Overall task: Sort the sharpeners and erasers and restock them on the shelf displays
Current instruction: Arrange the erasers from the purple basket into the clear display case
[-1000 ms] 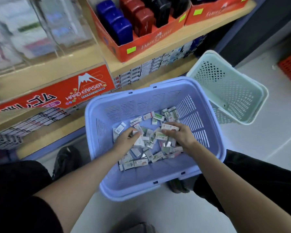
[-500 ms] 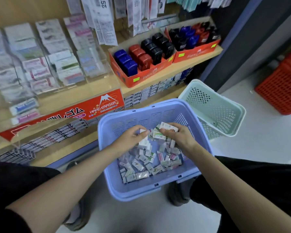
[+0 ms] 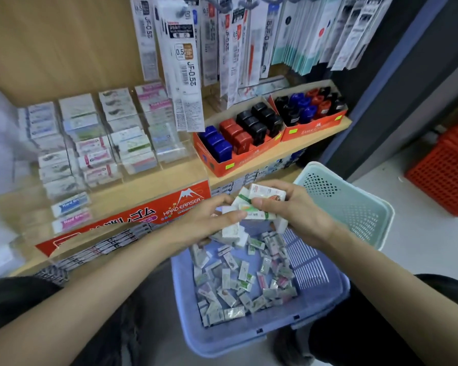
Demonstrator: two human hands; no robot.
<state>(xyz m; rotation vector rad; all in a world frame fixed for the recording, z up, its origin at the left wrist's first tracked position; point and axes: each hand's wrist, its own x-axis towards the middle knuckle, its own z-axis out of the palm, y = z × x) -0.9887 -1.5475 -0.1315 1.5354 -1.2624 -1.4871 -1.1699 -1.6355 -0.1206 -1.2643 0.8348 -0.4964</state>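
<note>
The left hand [image 3: 209, 223] and the right hand [image 3: 302, 215] together grasp one bunch of small wrapped erasers [image 3: 259, 202]. Their fingers and thumbs are curled around it, above the far edge of the lilac plastic basket [image 3: 312, 265]. Under them, on the bottom of this basket, a loose heap of erasers [image 3: 243, 283] lies unsorted, so I judge that the main part of the work is left. Close behind its right side stands a mint-green perforated plastic basket [image 3: 354, 207]. Farther, on the wooden shelf [image 3: 296, 150], the clear acrylic eraser display [image 3: 98, 143] holds stacks in most compartments, though the front ones look low. Next to it, two orange cardboard trays [image 3: 249, 158] are packed with blue, red and black sharpeners [image 3: 238, 130], so that part seems done.

One second ago both hands were down in the heap, picking. Half a second ago they were at its top. Now they are raised toward the shelf with the collected bunch, and the view has lifted to show more of the display.
</note>
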